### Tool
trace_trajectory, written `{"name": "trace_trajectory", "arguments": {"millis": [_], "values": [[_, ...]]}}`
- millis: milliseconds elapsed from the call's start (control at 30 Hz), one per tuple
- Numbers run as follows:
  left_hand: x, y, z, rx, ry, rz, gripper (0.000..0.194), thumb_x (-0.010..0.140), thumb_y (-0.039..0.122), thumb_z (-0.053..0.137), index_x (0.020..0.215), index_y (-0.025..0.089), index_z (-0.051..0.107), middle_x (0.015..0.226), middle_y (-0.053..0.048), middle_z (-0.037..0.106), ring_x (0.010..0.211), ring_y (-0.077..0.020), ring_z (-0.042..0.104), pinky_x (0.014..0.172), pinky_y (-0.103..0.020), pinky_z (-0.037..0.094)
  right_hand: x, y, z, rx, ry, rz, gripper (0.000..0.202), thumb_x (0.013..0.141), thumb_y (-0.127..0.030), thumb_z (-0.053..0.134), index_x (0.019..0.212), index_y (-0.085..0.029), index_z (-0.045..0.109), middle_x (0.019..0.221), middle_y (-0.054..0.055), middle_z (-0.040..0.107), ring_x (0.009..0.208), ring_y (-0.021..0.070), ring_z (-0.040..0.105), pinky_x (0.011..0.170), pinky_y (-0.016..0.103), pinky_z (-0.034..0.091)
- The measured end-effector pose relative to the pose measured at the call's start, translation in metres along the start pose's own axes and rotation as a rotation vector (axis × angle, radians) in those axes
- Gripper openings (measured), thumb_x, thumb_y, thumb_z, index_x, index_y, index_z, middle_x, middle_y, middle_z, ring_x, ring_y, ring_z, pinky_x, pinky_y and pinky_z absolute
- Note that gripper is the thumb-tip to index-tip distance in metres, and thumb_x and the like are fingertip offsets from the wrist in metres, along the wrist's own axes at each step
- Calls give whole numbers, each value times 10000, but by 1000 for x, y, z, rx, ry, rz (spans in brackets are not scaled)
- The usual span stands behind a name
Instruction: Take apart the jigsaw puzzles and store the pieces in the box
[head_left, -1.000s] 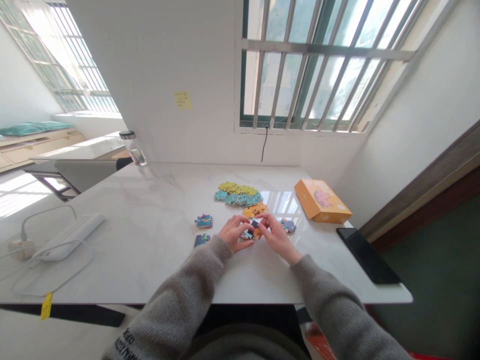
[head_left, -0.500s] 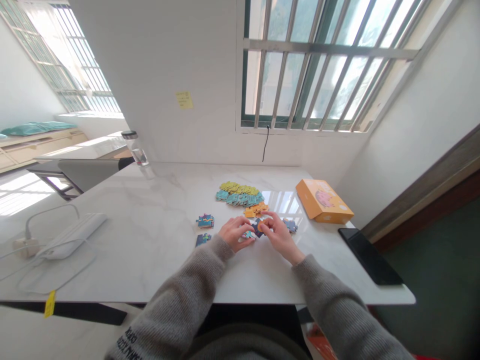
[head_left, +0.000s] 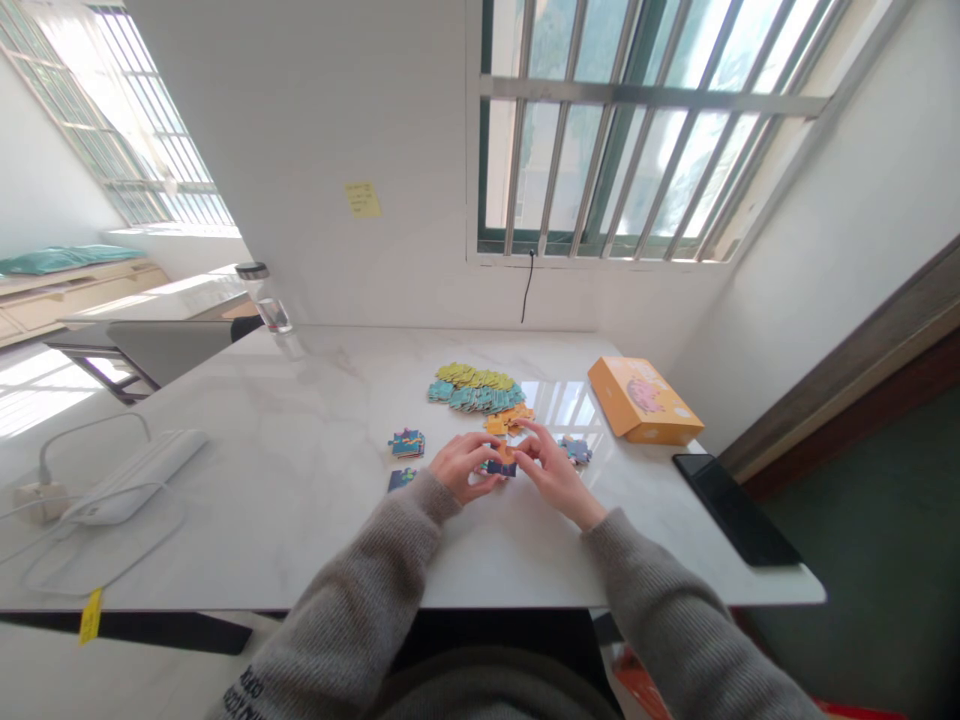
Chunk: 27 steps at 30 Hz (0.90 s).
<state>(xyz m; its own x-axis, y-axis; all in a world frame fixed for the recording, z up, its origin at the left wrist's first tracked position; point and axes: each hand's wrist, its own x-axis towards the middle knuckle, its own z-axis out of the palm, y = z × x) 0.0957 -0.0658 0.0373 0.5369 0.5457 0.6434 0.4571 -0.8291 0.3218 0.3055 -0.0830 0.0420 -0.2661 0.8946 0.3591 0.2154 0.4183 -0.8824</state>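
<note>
A puzzle piece (head_left: 508,461) in dark blue and orange is held between my two hands, just above the table. My left hand (head_left: 466,467) pinches its left side with curled fingers. On the other side, my right hand (head_left: 553,474) grips its edge between thumb and fingers. Behind the hands lie orange puzzle pieces (head_left: 496,425), with teal puzzle pieces (head_left: 487,399) and yellow-green puzzle pieces (head_left: 471,376) heaped farther back. A stack of dark teal puzzle pieces (head_left: 406,442) and a dark blue piece (head_left: 401,479) sit left; bluish-purple pieces (head_left: 576,450) lie right.
An orange box (head_left: 645,400) stands at the back right, with a black phone-like slab (head_left: 735,508) near the table's right edge. A white power strip (head_left: 146,480) with cables lies left. A clear bottle (head_left: 268,302) stands at the far left corner.
The puzzle piece has turned, so its orange part now faces away from me, and it has shifted left. My left fingers have closed onto its left side.
</note>
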Motion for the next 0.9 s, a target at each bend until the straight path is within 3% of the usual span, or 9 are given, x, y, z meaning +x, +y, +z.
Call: {"name": "trace_trajectory", "arguments": {"millis": [167, 300, 367, 533, 800, 900], "values": [[-16, -36, -41, -12, 61, -159, 119, 760, 265, 656, 866, 215, 630, 1108, -71, 663, 588, -94, 510, 628, -291, 516, 0, 4, -3, -52, 58, 6, 429, 939, -343, 481, 1340, -211, 412, 797, -6, 575, 740, 159, 569, 744, 329, 478], [-49, -84, -84, 71, 124, -327, 154, 746, 337, 653, 832, 212, 631, 1063, -68, 679, 680, -133, 534, 646, -295, 503, -2, 4, -1, -144, 36, -29, 412, 936, -315, 473, 1333, -215, 430, 778, -7, 566, 698, 154, 544, 702, 313, 465], [-65, -102, -97, 116, 97, -394, 169, 726, 363, 662, 805, 216, 636, 1029, -63, 700, 736, -164, 549, 666, -310, 497, -2, 4, -1, -190, 15, -49, 403, 934, -304, 474, 1327, -217, 446, 773, -5, 573, 698, 156, 546, 706, 314, 460], [-79, -118, -95, 113, 42, -430, 177, 735, 377, 663, 817, 222, 652, 1049, -67, 709, 922, -225, 565, 732, -338, 492, -3, 6, 0, -284, -25, -68, 367, 928, -284, 470, 1288, -218, 480, 799, 6, 600, 720, 162, 562, 724, 327, 463], [-75, -117, -86, 96, -61, -420, 145, 746, 340, 657, 808, 209, 648, 991, -67, 695, 939, -227, 585, 813, -379, 498, -4, 9, 0, -291, -33, -77, 370, 929, -262, 471, 1296, -218, 480, 809, 7, 603, 731, 161, 570, 735, 317, 471], [-78, -120, -85, 109, -44, -408, 142, 741, 338, 646, 791, 205, 647, 983, -68, 670, 965, -227, 581, 861, -394, 498, -1, 15, 0, -270, 42, -69, 382, 947, -245, 431, 1327, -213, 454, 831, 11, 603, 740, 160, 573, 734, 311, 475]]}}
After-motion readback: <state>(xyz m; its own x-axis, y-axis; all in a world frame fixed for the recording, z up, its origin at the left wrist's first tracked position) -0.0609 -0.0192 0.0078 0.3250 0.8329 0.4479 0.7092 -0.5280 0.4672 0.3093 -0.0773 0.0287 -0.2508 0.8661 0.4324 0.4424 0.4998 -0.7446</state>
